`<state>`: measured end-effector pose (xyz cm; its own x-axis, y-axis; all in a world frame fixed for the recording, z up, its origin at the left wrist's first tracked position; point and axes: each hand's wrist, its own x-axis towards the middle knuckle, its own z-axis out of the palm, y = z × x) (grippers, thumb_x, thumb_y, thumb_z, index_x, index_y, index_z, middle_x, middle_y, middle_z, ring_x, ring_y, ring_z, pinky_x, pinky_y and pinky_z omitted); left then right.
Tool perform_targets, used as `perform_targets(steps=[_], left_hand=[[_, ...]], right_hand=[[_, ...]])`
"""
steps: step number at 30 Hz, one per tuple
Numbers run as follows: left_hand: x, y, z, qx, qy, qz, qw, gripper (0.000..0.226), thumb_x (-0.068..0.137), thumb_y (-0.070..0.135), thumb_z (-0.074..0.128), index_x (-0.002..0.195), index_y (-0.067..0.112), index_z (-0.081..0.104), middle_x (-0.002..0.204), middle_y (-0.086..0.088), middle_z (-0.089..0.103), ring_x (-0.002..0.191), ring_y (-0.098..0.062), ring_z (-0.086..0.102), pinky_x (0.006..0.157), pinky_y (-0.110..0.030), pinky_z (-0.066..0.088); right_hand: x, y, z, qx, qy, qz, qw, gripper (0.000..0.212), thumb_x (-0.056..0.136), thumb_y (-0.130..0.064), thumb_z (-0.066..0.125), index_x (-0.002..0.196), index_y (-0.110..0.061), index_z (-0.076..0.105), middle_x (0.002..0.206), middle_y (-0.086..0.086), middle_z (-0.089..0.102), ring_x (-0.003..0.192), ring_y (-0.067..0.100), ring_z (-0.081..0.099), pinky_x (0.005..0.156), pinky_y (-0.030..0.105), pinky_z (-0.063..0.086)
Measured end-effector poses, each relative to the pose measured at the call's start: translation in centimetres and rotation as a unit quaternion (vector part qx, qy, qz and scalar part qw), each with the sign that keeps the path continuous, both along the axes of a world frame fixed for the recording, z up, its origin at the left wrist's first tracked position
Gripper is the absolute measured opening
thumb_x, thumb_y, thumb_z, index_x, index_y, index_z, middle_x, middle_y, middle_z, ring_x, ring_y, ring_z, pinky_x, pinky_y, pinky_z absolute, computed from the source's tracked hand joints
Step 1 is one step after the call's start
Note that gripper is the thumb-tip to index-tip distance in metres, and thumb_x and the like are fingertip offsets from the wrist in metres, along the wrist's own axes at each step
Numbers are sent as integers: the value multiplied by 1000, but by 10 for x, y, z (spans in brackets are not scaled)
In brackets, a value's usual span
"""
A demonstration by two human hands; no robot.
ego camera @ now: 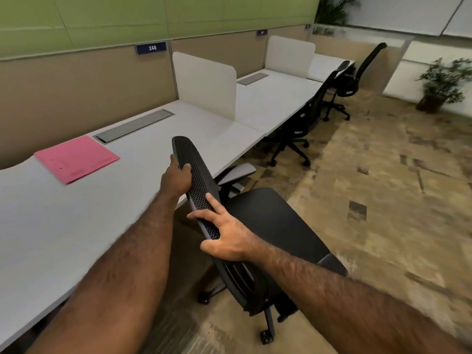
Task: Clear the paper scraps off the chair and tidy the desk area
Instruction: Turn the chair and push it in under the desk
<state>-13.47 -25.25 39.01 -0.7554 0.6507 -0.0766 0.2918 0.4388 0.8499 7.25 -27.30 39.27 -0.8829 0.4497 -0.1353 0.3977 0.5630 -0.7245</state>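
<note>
A black office chair [270,226] stands beside the white desk [63,226], its mesh backrest [195,172] toward me and its dark seat bare, with no paper scraps showing on it. My left hand [176,176] grips the top edge of the backrest. My right hand [224,233] holds the backrest lower down, fingers spread over the mesh and thumb underneath. A pink folder [76,158] lies flat on the desk at the far left.
A grey cable tray lid [134,125] is set into the desk behind the folder. White divider panels [204,83] split the long desk. Two more black chairs [304,118] stand further along. A potted plant [441,85] sits at the right. Patterned carpet covers the floor.
</note>
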Motion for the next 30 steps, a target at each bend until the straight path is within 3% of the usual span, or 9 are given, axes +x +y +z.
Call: perform_targets(steps=[9,13,20,25,28,30], left_hand=[[47,-20,-1,-66,48,73,994,63,102,37,36,154,17,8,151,-21,36,137,-41,36,113,-47,32],[86,-38,-3,-95,66,120,986,63,102,38,35,154,17,7,152,-20,35,138,-41,34,113,-44,28],[174,-74,-11,-115,63,199,971,68,100,42,36,154,16,4,151,-24,35,136,-42,35,112,-44,29],[242,-93,-18,-121,51,253,959,70,99,44,36,154,19,1,155,-19,30,139,-40,33,112,-46,28],[278,-106,-20,-123,62,243,960,66,99,42,33,153,27,-1,163,-11,4,147,-34,15,117,-48,16],[299,-118,-19,-153,121,217,956,59,98,44,32,153,34,11,163,-6,-7,149,-31,4,119,-51,9]], right_hand=[[65,-5,7,-16,5,51,999,67,73,-24,64,130,-52,44,160,-19,-8,144,25,25,99,50,48],[109,-1,2,-7,8,96,995,67,74,-25,64,131,-54,43,161,-19,-6,146,22,21,103,46,46],[195,19,-6,9,21,191,981,66,73,-26,63,130,-56,46,161,-20,1,141,18,31,103,39,45],[253,35,-7,17,10,249,968,81,71,-26,63,138,-59,30,161,-19,5,142,15,30,105,34,39],[286,45,-3,19,-3,257,966,96,67,-29,64,143,-58,12,160,-10,19,135,15,39,104,31,40],[306,52,1,12,-27,254,967,101,64,-33,65,144,-55,7,147,-1,43,110,13,55,87,25,49]])
